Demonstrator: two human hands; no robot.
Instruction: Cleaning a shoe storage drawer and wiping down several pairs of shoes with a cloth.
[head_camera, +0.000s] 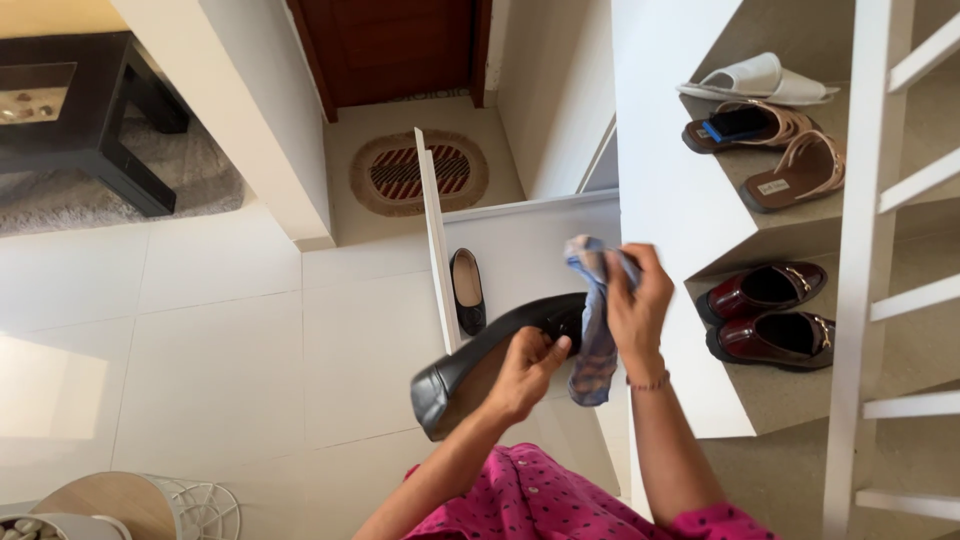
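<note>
The left hand (525, 375) grips a black flat shoe (480, 365) around its middle, fingers curled over the rim and thumb along the side, holding it tilted with the toe low and to the left and the heel up toward the right. The right hand (635, 300) is closed on a bunched blue-and-pink checked cloth (593, 320), pinching its top between fingers and thumb; the cloth hangs down and touches the heel end of the shoe. A thin bracelet sits on the right wrist, and pink dotted sleeves (540, 500) show at the lower edge.

Just beyond the hands, a second black shoe (467, 290) lies on a white surface, beside an upright white panel (435, 245) seen edge-on. To the right stands a white shoe cabinet (670, 180) with open shelves. The lower shelf holds a pair of dark red loafers (770, 315), near the right hand. The upper shelf holds tan sandals (790, 150) and a white slipper (760, 80). White slats (880, 250) of the cabinet door cross the far right and partly cover the shelves.

Further off, an oval doormat (420, 172) lies before a brown door (395, 45). At far left a dark table (70, 110) stands on a grey rug (190, 180). A round wooden stool (125, 505) with wire legs sits at lower left on the white tile floor (200, 350).
</note>
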